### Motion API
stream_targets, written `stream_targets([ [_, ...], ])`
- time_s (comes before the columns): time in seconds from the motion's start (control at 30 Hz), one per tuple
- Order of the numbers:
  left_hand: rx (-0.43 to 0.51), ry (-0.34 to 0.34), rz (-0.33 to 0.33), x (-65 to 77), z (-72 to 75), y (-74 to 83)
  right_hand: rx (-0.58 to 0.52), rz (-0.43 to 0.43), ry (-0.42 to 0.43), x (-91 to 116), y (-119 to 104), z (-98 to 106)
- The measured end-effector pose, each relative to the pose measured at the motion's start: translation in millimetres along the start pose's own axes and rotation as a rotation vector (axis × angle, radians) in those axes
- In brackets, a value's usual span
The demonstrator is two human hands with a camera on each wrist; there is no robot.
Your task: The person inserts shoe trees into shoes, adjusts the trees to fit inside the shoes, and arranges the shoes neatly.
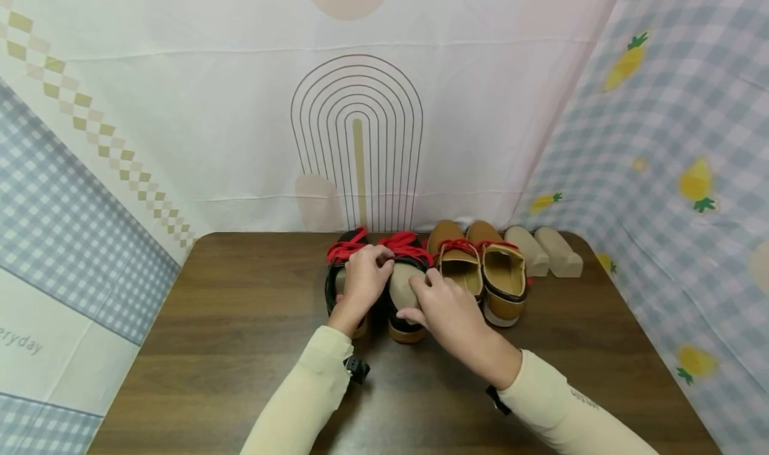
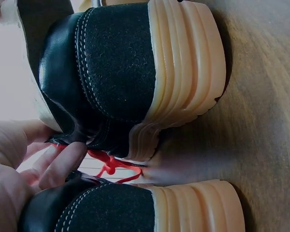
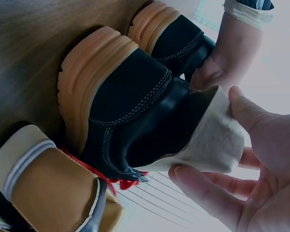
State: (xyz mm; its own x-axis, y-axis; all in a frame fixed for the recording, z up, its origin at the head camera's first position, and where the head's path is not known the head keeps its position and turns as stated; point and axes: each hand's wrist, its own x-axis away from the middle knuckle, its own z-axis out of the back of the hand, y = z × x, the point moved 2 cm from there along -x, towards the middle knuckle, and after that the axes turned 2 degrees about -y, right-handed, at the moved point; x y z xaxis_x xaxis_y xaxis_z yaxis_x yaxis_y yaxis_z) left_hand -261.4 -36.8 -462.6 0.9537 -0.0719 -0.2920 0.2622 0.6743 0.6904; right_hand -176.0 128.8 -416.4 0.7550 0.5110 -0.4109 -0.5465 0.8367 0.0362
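Side by side at the back of the table stand two black shoes with red laces and tan soles. My right hand (image 1: pixel 447 308) holds a beige shoe insert (image 3: pixel 212 145) between thumb and fingers. The insert's near end sticks up from the opening of the right-hand black shoe (image 3: pixel 130 87); its far end is hidden inside. With thumb and fingers, my left hand (image 1: pixel 365 275) pinches the collar edge of that same shoe, near the red laces (image 1: pixel 404 243). The left-hand black shoe (image 2: pixel 106 208) sits under my left wrist, with something beige partly visible inside.
To the right, a brown shoe (image 1: pixel 446 233) and its mate (image 1: pixel 503 301) stand close to the black pair. Two more beige inserts (image 1: pixel 527 249) lie beyond them near the table's back right corner. A patterned cloth (image 1: pixel 252 141) hangs behind the wooden table (image 1: pixel 240 308).
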Motion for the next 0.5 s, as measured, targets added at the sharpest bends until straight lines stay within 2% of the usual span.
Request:
stream_targets([
  [0.23,0.002,-0.009,0.01,-0.7,0.8,-0.4,-0.242,-0.046,-0.146,-1.2,14.2,7.4],
  [0.37,-0.002,-0.014,0.016,0.9,1.6,-0.4,-0.351,-0.037,-0.176,-2.2,16.2,6.8],
  [0.5,-0.007,-0.015,0.001,1.1,2.7,0.3,-0.411,-0.008,-0.167,-6.5,14.9,4.1],
])
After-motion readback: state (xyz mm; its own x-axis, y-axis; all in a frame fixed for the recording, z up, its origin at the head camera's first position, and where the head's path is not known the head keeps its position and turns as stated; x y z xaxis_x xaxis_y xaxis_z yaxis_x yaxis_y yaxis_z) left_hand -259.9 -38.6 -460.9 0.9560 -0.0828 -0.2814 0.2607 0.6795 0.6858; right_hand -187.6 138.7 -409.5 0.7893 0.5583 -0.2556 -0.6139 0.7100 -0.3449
